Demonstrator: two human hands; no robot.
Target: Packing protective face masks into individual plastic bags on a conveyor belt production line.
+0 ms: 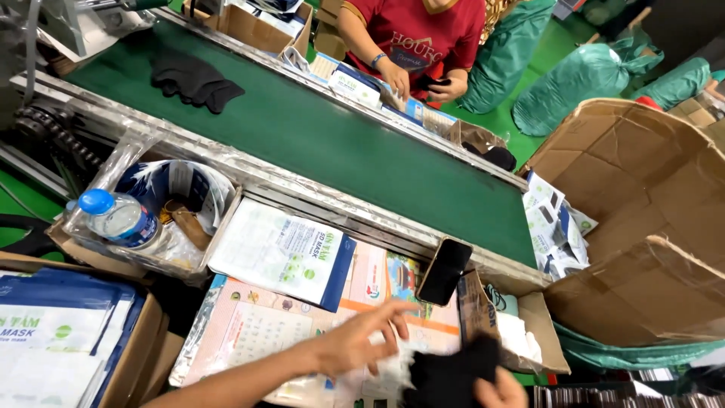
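At the bottom centre of the frame the left hand point(362, 341) hovers with fingers spread over a clear packet point(381, 370), just left of a black mask point(451, 372) that the right hand point(500, 391) pinches from below at the bottom edge. One phone point(444, 270) leans just above them, one bottle point(115, 217) sits at left, and one pile of black masks point(195, 79) lies on the green belt point(340, 143) at upper left.

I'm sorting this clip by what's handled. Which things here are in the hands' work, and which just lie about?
In hand:
- black cloth piece, gripped by the right hand
- white packet, under the left hand

Lying about:
- phone leaning on the conveyor edge
- water bottle in a box
- stack of printed pouches
- dark cloth pile on the green belt
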